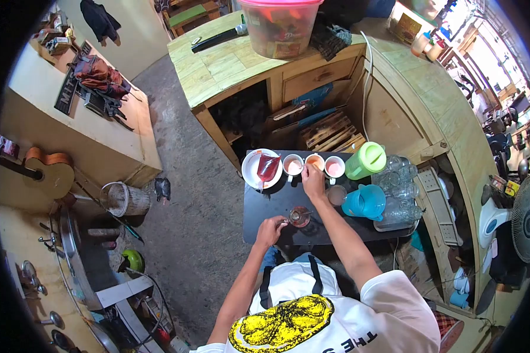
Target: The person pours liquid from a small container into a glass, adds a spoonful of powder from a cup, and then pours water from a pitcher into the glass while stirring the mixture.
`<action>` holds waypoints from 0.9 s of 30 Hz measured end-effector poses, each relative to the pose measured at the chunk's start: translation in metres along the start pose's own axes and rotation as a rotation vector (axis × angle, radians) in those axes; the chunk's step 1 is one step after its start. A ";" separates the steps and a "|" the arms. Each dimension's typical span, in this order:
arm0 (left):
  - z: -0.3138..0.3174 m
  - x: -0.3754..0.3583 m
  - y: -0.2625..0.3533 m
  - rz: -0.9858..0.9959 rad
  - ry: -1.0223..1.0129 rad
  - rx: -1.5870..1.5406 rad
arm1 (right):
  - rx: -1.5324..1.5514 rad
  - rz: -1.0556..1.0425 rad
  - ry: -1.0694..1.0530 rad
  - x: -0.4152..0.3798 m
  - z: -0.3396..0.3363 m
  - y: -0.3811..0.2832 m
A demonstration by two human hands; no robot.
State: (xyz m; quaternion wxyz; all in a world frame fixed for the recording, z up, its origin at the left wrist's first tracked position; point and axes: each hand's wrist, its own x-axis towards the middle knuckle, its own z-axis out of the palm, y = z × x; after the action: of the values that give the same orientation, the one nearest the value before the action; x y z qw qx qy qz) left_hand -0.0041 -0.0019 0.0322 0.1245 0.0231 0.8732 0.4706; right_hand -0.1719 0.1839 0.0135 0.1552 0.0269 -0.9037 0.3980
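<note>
My left hand (269, 231) is closed on a thin handle beside a glass vessel (299, 216) with reddish contents, on the dark table (256, 215). Fingers pinched, my right hand (313, 179) is at the near rim of the middle cup (315, 160), which has orange contents; what the fingers hold is hidden. White cups with pale pink contents flank it, a left cup (292, 165) and a right cup (334, 167). At the far left, a white plate (250, 172) carries a bag of red liquid (268, 167). An empty-looking glass (336, 195) stands right of my right forearm.
A green lidded pitcher (365, 160) and a blue pitcher (364, 202) stand on the right, beside clear glasses (399, 188) on a tray. Behind the table is a wooden counter (218, 70) bearing a pink-lidded tub (280, 29). A fan (525, 219) is at far right.
</note>
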 end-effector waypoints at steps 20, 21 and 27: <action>-0.012 0.004 0.002 -0.047 -0.111 0.017 | 0.694 0.857 0.072 -0.010 0.041 0.019; -0.013 0.006 0.003 -0.032 -0.120 0.022 | 0.678 0.853 0.075 -0.011 0.042 0.020; -0.010 0.006 -0.002 -0.004 -0.094 0.019 | 0.666 0.796 0.070 -0.017 0.047 0.023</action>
State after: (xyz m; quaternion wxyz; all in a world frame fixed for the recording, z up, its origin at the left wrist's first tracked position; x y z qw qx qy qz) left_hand -0.0124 -0.0100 0.0347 0.1662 0.0447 0.8708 0.4606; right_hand -0.1714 0.1639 -0.0379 0.0051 -0.2845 -0.6627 0.6927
